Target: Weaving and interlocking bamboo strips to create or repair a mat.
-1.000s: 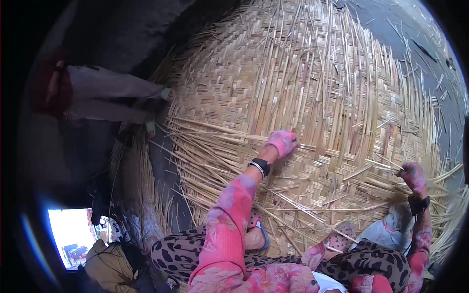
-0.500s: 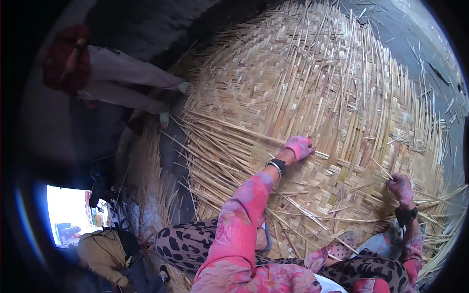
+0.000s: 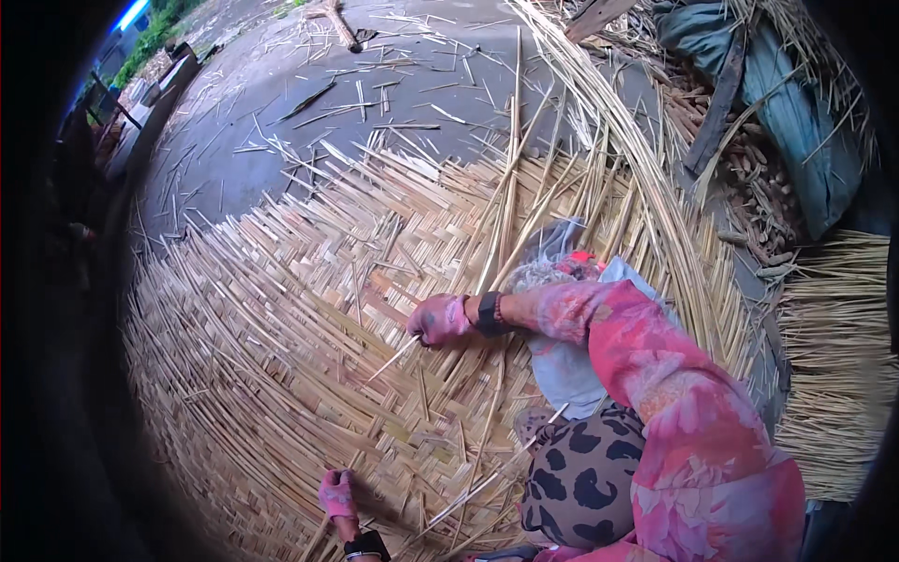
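Nearest, the left hand (image 3: 337, 494) is down at the woven mat (image 3: 328, 258), fingers curled; whether they grip anything, I can't tell. Farther up, the right hand (image 3: 442, 320) pinches a thin, pale strip (image 3: 391, 360). The mat spreads over the grey floor (image 3: 211, 183), straw-gold with brownish patches, zigzag-woven, its far edge bristling with uneven ends.

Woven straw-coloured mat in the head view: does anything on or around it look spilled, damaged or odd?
Thin, pale loose strips lie scattered at odd angles on the grey floor beyond the woven mat, like stray litter. The mat ends raggedly there, perhaps unfinished rather than damaged.
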The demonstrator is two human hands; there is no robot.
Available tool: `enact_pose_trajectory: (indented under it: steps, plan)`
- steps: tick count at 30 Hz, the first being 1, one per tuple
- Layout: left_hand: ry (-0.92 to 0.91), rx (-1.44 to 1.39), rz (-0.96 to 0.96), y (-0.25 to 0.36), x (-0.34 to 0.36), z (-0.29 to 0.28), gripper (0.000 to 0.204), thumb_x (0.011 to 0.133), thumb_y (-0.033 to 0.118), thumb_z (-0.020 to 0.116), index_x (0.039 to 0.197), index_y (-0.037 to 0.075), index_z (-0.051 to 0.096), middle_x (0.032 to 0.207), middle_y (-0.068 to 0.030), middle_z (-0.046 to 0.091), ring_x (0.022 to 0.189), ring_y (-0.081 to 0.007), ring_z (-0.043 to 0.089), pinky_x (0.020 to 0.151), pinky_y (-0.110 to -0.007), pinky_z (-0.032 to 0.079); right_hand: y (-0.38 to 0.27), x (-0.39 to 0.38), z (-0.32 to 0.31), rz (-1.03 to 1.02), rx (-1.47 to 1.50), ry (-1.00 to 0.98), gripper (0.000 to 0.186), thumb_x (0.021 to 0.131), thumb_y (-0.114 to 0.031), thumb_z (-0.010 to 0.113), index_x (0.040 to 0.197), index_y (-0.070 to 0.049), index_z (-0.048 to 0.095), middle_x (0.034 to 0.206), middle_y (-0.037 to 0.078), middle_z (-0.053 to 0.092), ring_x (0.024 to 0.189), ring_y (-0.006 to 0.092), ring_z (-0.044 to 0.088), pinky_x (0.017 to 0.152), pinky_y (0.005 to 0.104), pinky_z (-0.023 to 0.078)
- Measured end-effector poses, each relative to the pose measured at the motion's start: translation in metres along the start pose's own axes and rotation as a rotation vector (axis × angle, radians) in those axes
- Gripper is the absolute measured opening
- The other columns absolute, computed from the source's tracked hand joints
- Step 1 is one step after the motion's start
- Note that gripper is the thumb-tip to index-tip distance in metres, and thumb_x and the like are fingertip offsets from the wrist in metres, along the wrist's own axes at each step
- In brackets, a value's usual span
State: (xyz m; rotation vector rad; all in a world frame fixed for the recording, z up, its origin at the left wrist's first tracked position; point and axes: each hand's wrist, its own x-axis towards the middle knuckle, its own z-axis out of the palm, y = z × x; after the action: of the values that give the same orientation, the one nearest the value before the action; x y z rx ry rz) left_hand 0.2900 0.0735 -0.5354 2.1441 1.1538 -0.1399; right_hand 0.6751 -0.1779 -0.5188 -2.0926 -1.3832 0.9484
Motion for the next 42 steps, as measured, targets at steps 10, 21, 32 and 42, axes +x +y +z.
enact_pose_trajectory:
  steps: [10,21,32,42]
  plan:
    - [0.343,0.496,0.26,0.038,0.0,-0.023,0.025,0.07,0.031,0.067,0.062,0.009,0.059,0.061,-0.0127,0.056,0.06,-0.0315,0.056,0.056,-0.042,0.043,-0.043,0.005,-0.003,0.121,0.036,-0.018,0.009,0.073,-0.014,0.058,0.067,-0.007,0.059,0.055,0.01,0.054,0.049,0.0219,0.055,0.049,0.0349,0.047]
    - [0.195,0.306,0.032,0.003,-0.013,-0.032,0.025,0.073,0.036,0.063,0.075,0.011,0.066,0.078,-0.0121,0.063,0.078,-0.0308,0.061,0.071,-0.041,0.047,-0.089,0.009,0.008,0.208,0.301,-0.115,0.01,0.074,-0.01,0.058,0.071,-0.001,0.061,0.057,0.005,0.056,0.054,0.0099,0.051,0.052,0.0286,0.043]
    - [0.12,0.243,0.013,0.008,-0.001,-0.031,0.031,0.074,0.042,0.063,0.082,0.013,0.067,0.085,-0.0121,0.065,0.087,-0.029,0.061,0.077,-0.039,0.047,-0.055,0.013,0.009,0.167,0.2,-0.083,0.009,0.075,-0.011,0.061,0.073,-0.002,0.065,0.062,0.007,0.062,0.057,0.012,0.058,0.054,0.0285,0.046]
    - [0.024,0.26,0.078,0.031,-0.003,-0.036,0.032,0.077,0.04,0.064,0.074,0.008,0.065,0.072,-0.0121,0.062,0.071,-0.0276,0.06,0.064,-0.037,0.047,-0.053,0.022,0.025,0.021,-0.037,-0.005,0.018,0.077,-0.027,0.063,0.078,-0.009,0.066,0.069,0.013,0.062,0.064,0.0278,0.061,0.06,0.0364,0.047]
